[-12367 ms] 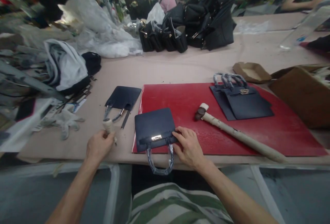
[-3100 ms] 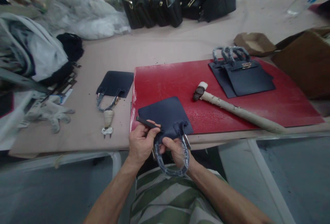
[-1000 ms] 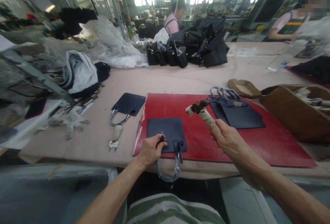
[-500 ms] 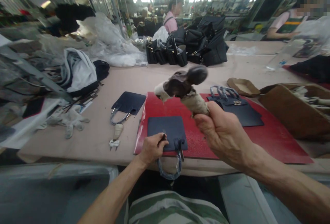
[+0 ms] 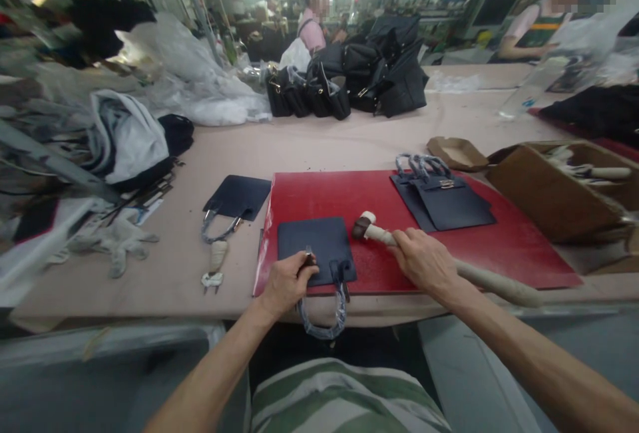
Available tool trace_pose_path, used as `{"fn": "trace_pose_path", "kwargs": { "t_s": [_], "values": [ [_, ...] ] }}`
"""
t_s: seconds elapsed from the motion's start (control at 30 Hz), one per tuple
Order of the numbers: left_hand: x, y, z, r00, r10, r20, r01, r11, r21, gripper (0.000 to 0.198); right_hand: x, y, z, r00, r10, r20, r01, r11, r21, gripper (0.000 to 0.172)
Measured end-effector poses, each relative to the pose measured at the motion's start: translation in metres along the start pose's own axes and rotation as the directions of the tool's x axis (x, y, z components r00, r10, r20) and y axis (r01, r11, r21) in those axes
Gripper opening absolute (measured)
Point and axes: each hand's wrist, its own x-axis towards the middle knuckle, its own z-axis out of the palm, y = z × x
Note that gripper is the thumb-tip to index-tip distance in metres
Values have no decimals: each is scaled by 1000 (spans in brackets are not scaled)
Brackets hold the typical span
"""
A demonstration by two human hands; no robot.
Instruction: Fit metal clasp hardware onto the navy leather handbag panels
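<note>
A dark blue bag panel [image 5: 314,241] lies at the near left corner of the red mat [image 5: 499,253], its wrapped handle [image 5: 322,316] hanging over the table edge. My left hand [image 5: 284,283] is closed on a small metal tool that stands upright on the panel by the handle base. My right hand [image 5: 424,261] grips the taped shaft of a hammer [image 5: 367,228]. The hammer's dark head rests low on the mat, just right of the panel.
Stacked blue panels with handles [image 5: 444,197] lie at the mat's far right. Another panel [image 5: 238,197] and a taped awl [image 5: 214,263] are left of the mat. A cardboard box [image 5: 554,193] stands right. Black bags [image 5: 349,77] and co-workers are beyond.
My right hand has brought the hammer down from its raised position near the camera to the mat beside the panel. My left hand still holds the small tool on the panel.
</note>
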Motion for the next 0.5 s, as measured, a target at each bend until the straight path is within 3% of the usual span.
{"fn": "trace_pose_path", "kwargs": {
  "t_s": [0.07,0.17,0.23,0.3,0.37,0.43,0.5],
  "values": [
    [0,1,-4,1000,-6,23,6,1000,-9,8,-3,-2,16,995,24,-94,-21,999,33,14],
    [-1,1,-7,998,0,57,1,1000,-29,19,-16,-28,22,975,85,-207,-23,958,286,22],
    [-2,0,-8,999,-2,54,5,999,-43,20,-31,-57,20,987,138,-80,-75,844,531,26],
    [-4,-1,-6,1000,8,18,-7,999,-43,15,-48,-91,23,974,133,182,-224,666,712,32],
    [-7,-3,-3,998,60,-35,-60,998,-15,12,-63,-121,32,917,128,376,-394,418,819,37],
    [-11,-4,0,982,166,-85,-164,986,36,13,-73,-144,45,849,144,508,-511,-15,859,47],
    [-13,-3,1,962,244,-124,-236,969,75,15,-77,-158,55,778,113,619,-504,-477,720,58]
  ]
}}
